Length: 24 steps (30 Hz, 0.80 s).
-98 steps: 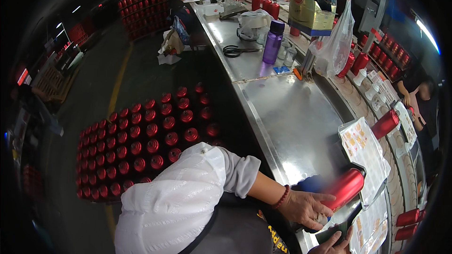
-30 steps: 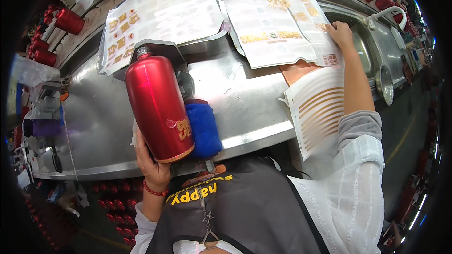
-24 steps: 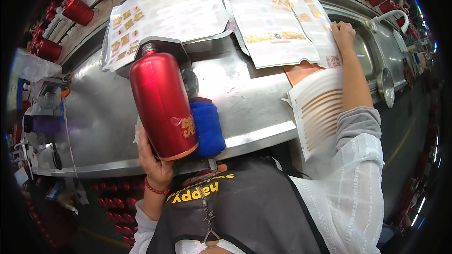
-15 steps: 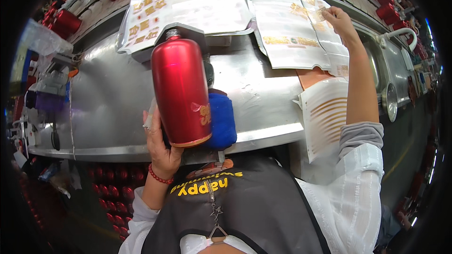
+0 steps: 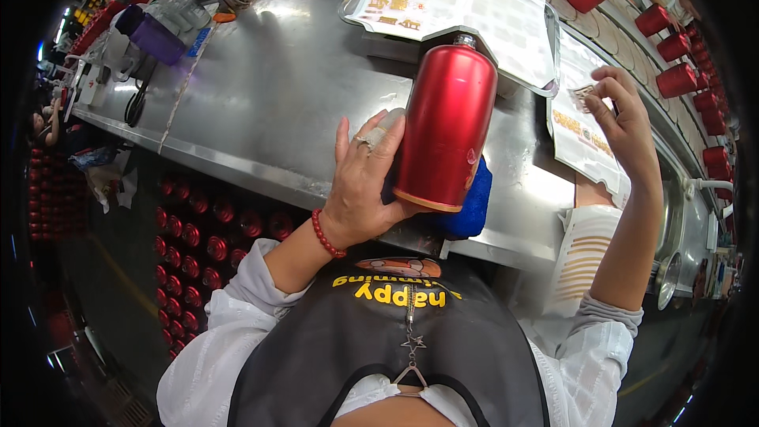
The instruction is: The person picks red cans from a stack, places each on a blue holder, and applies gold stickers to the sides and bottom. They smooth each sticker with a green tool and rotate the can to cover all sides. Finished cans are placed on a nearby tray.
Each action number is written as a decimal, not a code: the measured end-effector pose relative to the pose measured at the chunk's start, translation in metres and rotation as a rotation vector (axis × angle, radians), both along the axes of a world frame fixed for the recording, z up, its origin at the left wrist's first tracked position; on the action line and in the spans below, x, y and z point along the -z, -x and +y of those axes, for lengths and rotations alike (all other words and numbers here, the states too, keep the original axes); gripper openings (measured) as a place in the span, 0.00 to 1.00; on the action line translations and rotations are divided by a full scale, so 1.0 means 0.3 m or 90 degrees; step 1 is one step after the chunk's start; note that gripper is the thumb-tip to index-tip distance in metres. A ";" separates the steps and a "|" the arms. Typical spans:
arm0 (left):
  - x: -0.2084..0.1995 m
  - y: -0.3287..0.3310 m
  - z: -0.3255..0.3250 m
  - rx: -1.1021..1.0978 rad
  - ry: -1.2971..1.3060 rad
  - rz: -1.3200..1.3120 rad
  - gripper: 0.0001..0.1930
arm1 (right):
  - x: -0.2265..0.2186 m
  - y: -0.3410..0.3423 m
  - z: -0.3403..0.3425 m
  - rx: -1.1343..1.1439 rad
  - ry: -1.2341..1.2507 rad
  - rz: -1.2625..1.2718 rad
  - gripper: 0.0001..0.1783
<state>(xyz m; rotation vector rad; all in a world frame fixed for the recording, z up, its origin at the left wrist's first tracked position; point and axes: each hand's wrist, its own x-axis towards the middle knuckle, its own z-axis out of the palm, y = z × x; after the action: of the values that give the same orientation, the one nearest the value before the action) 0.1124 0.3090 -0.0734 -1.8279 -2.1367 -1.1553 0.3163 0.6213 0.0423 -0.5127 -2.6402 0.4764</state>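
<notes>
My left hand (image 5: 365, 178) grips a tall red metal bottle (image 5: 445, 121) by its lower side and holds it upright over the steel counter (image 5: 269, 95). A blue cloth pad (image 5: 468, 199) sits just under the bottle's base. My right hand (image 5: 621, 115) is lifted above a sticker sheet (image 5: 583, 138) and pinches a small gold-printed sticker (image 5: 583, 93) between thumb and fingers. A larger sheet of gold stickers (image 5: 458, 4) lies behind the bottle. A red bead bracelet is on my left wrist.
Several red bottles (image 5: 672, 39) line the far right edge of the counter. More red bottles (image 5: 202, 229) fill crates on the floor at the left. A purple bottle (image 5: 158, 38), scissors (image 5: 136, 103) and a white striped sheet (image 5: 581, 257) lie on the counter.
My right hand has lifted off the sticker sheet with a small sticker pinched in it. The bottle stays in my left hand and now stands further right in view.
</notes>
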 end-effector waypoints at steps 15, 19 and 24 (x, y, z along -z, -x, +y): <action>-0.024 0.011 0.012 0.010 -0.016 0.039 0.51 | -0.083 0.279 -0.352 -0.320 0.066 0.041 0.09; -0.047 0.053 0.025 0.110 -0.034 -0.071 0.52 | -0.024 0.327 -0.328 -0.237 0.028 0.020 0.09; -0.063 0.090 0.112 0.218 -0.058 -0.610 0.43 | 0.000 0.350 -0.318 -0.220 0.047 0.035 0.10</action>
<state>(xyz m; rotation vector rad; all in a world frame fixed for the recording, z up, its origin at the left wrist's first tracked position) 0.0853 0.3425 -0.0545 -1.8410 -2.0725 -2.5683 0.2114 0.5259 0.0422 -0.0597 -2.6724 0.6830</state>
